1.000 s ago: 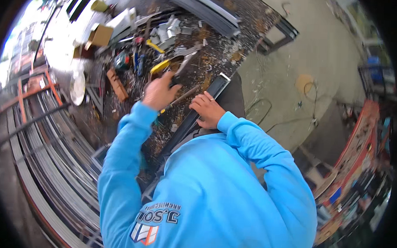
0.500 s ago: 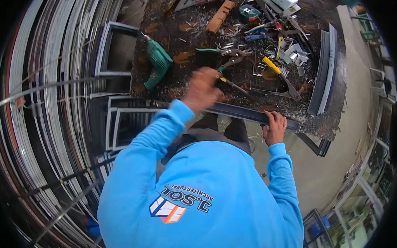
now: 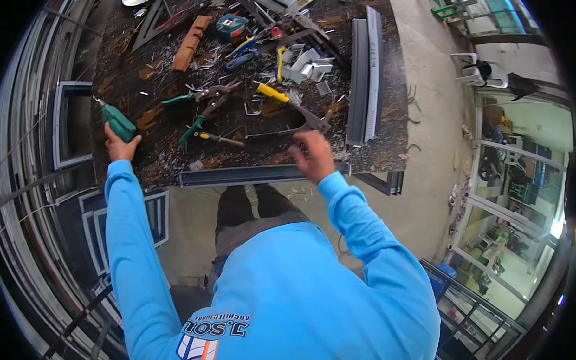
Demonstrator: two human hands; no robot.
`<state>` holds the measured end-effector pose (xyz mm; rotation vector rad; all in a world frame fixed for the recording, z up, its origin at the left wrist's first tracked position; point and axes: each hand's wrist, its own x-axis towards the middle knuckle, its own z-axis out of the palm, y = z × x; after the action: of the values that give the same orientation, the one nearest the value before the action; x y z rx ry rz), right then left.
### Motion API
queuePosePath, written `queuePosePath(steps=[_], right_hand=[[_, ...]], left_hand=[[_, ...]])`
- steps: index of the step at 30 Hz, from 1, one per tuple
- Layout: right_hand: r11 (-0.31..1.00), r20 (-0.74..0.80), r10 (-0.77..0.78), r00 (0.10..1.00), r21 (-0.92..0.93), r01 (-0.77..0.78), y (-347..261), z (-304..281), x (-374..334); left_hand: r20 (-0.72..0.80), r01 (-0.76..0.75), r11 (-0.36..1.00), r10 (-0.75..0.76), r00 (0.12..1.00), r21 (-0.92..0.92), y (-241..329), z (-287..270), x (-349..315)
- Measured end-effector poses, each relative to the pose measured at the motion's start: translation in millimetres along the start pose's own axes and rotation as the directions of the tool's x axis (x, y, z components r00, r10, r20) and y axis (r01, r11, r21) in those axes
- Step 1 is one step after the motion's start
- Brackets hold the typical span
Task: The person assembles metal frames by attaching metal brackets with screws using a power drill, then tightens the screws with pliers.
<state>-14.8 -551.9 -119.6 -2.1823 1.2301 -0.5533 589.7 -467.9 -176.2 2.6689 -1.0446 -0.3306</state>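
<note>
My left hand (image 3: pixel 120 146) is stretched out to the left corner of the workbench (image 3: pixel 144 121) and closed around the handle of a green power drill (image 3: pixel 117 121). A long dark metal profile (image 3: pixel 237 176) lies along the bench's near edge. My right hand (image 3: pixel 313 157) is blurred, just above the right part of that profile and touching it, next to a dark flat strip (image 3: pixel 270 137). Its fingers are curled; whether they grip anything is unclear. Both sleeves are bright blue.
The bench is strewn with metal shavings, green-handled snips (image 3: pixel 202 104), a yellow-handled tool (image 3: pixel 272 92), small aluminium brackets (image 3: pixel 306 59), a wooden block (image 3: pixel 189 42) and long grey profiles (image 3: pixel 366 75). Stacked window frames (image 3: pixel 68 125) stand on the left. Concrete floor and a white chair (image 3: pixel 474 68) lie to the right.
My left hand left the middle of the bench and went left to the green drill. My right hand shifted along the dark profile. The view has swung round.
</note>
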Motion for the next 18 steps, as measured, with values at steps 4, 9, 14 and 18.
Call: queuePosePath(steps=[4,9,14,18], right_hand=[[0.918,-0.358,0.355,0.864,-0.044,-0.395,86.1,-25.9,81.3],[0.769,-0.173,0.502,0.847,-0.358,-0.529,126.4,-34.0,146.3],[0.906,0.051,0.323,0.945,0.27,-0.325,65.1,-18.5,127.9],[0.822,0.365,-0.088,0.927,0.553,-0.14,-25.5,73.1,124.0]], left_hand=[[0.052,-0.004,0.996,0.008,0.999,-0.087,-7.0,-3.2,-0.4],[-0.008,-0.141,0.975,0.142,0.99,-0.172,-13.3,-3.3,12.6],[0.033,-0.123,0.985,0.128,0.991,-0.119,-12.4,-26.1,0.6],[0.023,0.034,0.992,-0.031,0.999,-0.124,-1.3,-59.2,-70.0]])
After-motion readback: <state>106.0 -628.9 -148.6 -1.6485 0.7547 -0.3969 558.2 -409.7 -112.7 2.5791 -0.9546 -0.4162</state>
